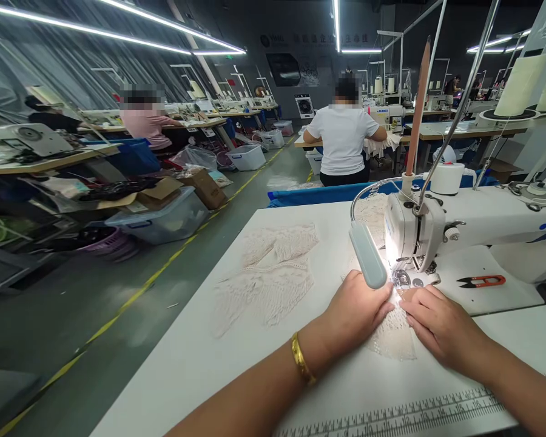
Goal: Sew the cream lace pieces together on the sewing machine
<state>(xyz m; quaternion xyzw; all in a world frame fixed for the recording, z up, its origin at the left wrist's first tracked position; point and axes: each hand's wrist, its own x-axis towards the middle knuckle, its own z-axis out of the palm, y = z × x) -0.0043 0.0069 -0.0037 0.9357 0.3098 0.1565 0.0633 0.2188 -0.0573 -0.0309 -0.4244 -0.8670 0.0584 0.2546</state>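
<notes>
A piece of cream lace fabric [394, 340] lies under the needle area of a white sewing machine [482, 212]. My left hand [357, 309] grips the lace from the left, fingers pressed together just in front of the presser foot [401, 279]. From the right, my right hand [441, 321] pinches the edge of the same lace close to the foot. A lit lamp with a grey-green head [367, 255] hangs over the left fingertips and hides part of them. More lace pieces [273, 273] lie flat on the white table, left of my left hand.
Orange-handled thread snips [482, 281] rest on the machine bed at right. A printed ruler scale [414, 416] runs along the table's front edge. Thread cones [521, 85] stand at upper right. Ahead, a person in a white shirt [343, 142] sits; boxes and bins [159, 215] line the aisle.
</notes>
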